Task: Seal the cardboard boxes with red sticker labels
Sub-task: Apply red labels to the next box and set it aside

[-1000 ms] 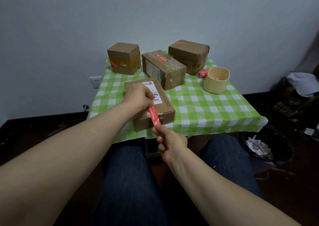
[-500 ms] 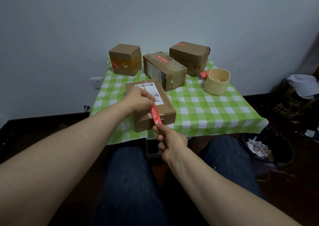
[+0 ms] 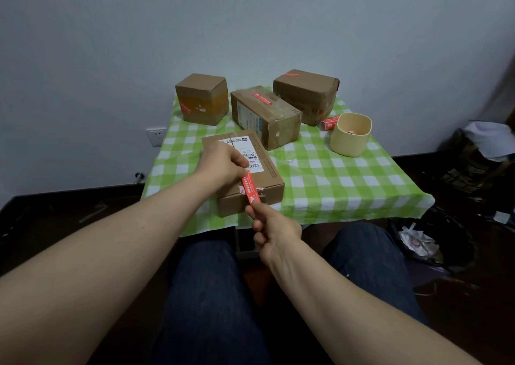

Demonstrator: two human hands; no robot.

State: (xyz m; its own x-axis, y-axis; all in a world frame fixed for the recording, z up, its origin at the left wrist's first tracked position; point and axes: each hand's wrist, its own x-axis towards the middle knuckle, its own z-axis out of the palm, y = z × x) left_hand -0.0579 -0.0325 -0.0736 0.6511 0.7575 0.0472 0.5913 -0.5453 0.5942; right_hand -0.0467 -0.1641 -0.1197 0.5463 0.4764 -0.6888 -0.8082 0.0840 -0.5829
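Observation:
A flat cardboard box (image 3: 262,180) with a white shipping label lies at the near edge of the table. A red sticker label (image 3: 250,187) runs from its top down over its front edge. My left hand (image 3: 223,164) pinches the sticker's upper end on the box top. My right hand (image 3: 274,225) pinches the lower end in front of the box. Three more cardboard boxes stand behind: a cube (image 3: 202,100) at the left, a long one (image 3: 267,116) in the middle, and a large one (image 3: 306,94) at the right. Each carries a red sticker.
A cream cup (image 3: 351,136) stands on the green-checked tablecloth (image 3: 334,180) at the right, with a red sticker roll (image 3: 328,122) behind it. A dark bin with paper scraps (image 3: 426,242) sits on the floor right of my knees. The wall is close behind the table.
The sticker's lower end has come down slightly toward the box's front edge with my right hand. My left hand stays on the upper end.

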